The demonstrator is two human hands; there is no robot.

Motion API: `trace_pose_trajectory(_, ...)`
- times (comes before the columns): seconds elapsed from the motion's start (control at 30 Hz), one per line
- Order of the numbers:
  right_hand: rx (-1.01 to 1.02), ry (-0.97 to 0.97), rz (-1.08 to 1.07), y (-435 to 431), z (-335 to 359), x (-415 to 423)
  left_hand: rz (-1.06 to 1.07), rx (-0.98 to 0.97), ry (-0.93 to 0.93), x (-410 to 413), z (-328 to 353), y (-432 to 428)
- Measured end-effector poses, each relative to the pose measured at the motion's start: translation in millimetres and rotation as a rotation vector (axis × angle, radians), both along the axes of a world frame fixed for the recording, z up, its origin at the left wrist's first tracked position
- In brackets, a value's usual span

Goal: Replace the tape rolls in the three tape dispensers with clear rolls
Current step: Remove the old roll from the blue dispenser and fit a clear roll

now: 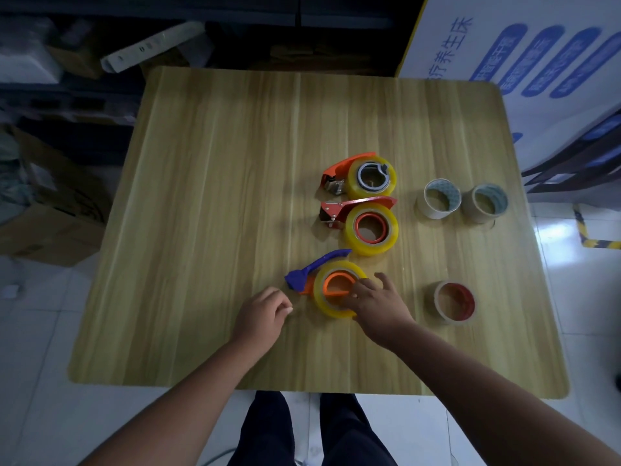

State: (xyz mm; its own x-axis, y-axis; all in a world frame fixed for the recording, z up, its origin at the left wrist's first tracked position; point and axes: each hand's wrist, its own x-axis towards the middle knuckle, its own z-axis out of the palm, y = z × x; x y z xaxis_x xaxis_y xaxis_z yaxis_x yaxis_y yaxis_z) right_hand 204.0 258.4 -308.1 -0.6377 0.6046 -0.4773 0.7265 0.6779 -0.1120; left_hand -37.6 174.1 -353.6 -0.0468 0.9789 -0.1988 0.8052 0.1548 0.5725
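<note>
Wood-grain counter [218, 196] over tiled floor [33, 331]; right fingers [361, 290] spread on yellowish roll [322, 301]; left hand [263, 314] loosely curled.

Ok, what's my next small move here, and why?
Probably close the right hand on the yellowish roll in the purple dispenser and lift it off; the fingers already rest on its rim, and the left hand lies beside the dispenser to steady it.

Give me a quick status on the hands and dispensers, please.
Right hand on yellow roll in purple dispenser. Left hand loosely curled, empty. Nothing obstructing.
</note>
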Motion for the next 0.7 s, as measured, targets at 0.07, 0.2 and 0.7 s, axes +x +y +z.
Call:
trace_pose_trajectory(0.07, 0.006, 0.045, 0.006, 1, 0, -4, 0.033, -0.043, -0.007, -1, -3, 1)
trace_pose_trajectory(0.2, 0.051, 0.095, -0.074, 4, -4, -14, 0.100, -0.107, -0.031, -5, -5, 3)
trace_pose_trajectory(0.7, -0.063, -0.023, -0.135, 39, -9, -57, 0.105, -0.020, -0.262, -13, -12, 35)
